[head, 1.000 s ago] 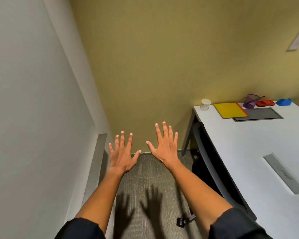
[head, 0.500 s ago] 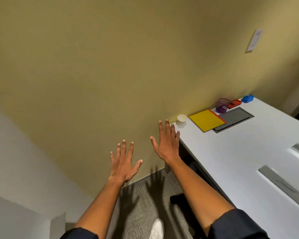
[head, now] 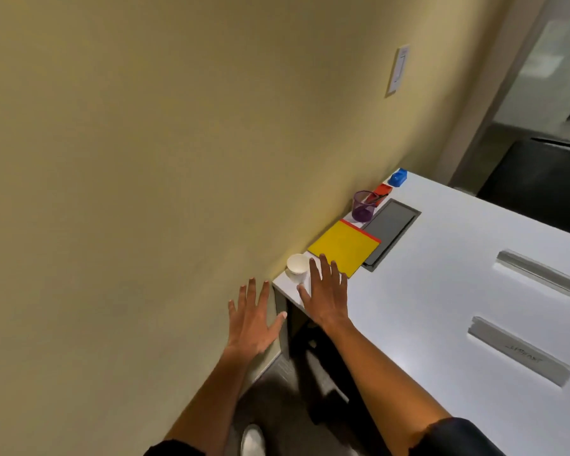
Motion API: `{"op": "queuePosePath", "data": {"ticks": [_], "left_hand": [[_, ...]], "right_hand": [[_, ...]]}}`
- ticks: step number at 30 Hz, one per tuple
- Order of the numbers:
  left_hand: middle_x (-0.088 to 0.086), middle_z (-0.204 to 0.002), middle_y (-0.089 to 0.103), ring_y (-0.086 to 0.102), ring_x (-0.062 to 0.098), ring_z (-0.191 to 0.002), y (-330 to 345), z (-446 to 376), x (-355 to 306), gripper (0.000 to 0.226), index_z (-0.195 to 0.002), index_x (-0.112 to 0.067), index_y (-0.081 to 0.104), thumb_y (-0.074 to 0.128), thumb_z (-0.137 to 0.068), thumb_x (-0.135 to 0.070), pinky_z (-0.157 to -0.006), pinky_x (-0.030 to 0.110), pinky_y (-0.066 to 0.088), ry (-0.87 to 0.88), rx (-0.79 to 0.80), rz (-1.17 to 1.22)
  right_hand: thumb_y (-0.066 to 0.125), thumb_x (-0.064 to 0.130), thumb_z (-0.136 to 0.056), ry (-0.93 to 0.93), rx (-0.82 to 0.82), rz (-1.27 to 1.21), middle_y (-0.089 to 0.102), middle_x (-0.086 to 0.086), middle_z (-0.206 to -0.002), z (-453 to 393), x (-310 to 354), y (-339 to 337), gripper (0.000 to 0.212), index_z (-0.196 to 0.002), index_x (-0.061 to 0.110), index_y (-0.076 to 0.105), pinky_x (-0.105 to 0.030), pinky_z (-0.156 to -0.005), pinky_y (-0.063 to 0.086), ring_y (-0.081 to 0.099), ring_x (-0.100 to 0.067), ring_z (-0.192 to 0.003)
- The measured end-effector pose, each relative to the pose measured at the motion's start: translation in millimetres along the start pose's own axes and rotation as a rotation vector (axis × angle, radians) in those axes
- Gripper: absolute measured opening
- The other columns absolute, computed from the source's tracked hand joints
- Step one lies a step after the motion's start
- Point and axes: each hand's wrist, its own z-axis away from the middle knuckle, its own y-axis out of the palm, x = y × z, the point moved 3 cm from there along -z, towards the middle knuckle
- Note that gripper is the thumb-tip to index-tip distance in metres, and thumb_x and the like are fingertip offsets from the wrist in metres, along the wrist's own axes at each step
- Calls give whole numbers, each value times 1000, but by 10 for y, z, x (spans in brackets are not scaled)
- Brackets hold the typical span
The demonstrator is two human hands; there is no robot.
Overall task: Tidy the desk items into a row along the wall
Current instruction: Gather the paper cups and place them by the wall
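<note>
Both hands spread flat and empty, right hand [head: 326,296] just short of the paper cup [head: 297,268] at the near desk corner by the wall, left hand [head: 252,319] off-desk: curl gently, it crushes easily.

The far edge of the desk [head: 441,291] is bounded by the wall [head: 178,159]. Along that edge passage is blocked by a row: cup [head: 297,268], yellow folder [head: 344,246], purple beaker [head: 363,206], red item [head: 383,190], blue item [head: 398,178]. Narrow gaps are seen between cup and folder, and between red and blue items. A grey panel [head: 390,230] lies flush beside the folder. The wide white surface toward the near side is left open, broken only by two flat grey plates [head: 520,352].
</note>
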Motion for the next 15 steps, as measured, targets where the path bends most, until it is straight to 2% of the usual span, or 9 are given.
{"op": "queuePosePath", "data": {"ticks": [2,4,6,8,10,12,14,15], "left_hand": [[8,-161,1,4,29,-148,67,-304,-60,76,-152,-27,8,33,-90,-63,-115,54,11,67,13,1],[8,-160,8,11,29,-147,161,-559,-93,70,-150,-25,18,45,-91,-52,-116,51,13,82,46,63],[19,-150,34,37,38,-135,280,-850,-105,61,-139,-14,45,63,-84,-35,-108,50,33,146,17,115],[23,-132,53,54,39,-117,398,-1094,-118,46,-123,-5,58,67,-82,-26,-97,45,46,127,37,174],[17,-119,60,56,34,-108,459,-1251,-131,35,-116,-4,60,60,-89,-25,-92,41,46,75,51,243],[12,-101,65,59,29,-95,458,-1379,-146,22,-101,-6,63,57,-90,-23,-82,36,47,-13,61,358],[7,-81,61,56,24,-78,448,-1471,-151,9,-82,-10,58,55,-88,-16,-69,30,41,-133,64,465],[6,-77,59,54,23,-74,434,-1505,-172,9,-78,-11,56,54,-87,-13,-67,28,39,-193,66,515]], "right_hand": [[70,43,-82,23,23,12,46,-14,-146,-179,-99,93,65,-136,13,50,-51,-103,40,46,-37,-131],[65,36,-88,34,55,-11,42,-13,-149,-324,-174,197,57,-138,12,49,-48,-108,35,41,-35,-135],[62,30,-92,47,61,-22,43,-14,-148,-468,-228,290,50,-138,12,50,-45,-108,36,42,-35,-135],[55,26,-96,65,75,-53,43,-14,-148,-587,-286,371,45,-138,12,49,-41,-104,39,42,-34,-133],[49,27,-99,118,88,-121,46,-11,-144,-688,-342,450,41,-139,15,48,-38,-101,40,43,-31,-130],[51,27,-98,235,79,-273,53,-10,-135,-780,-371,522,39,-135,15,52,-37,-99,42,47,-28,-124],[56,26,-96,342,70,-450,57,-10,-128,-859,-354,573,36,-130,13,56,-35,-97,44,52,-27,-119],[58,25,-95,386,69,-514,59,-10,-125,-914,-348,601,35,-127,12,58,-34,-95,44,55,-26,-115]]}}
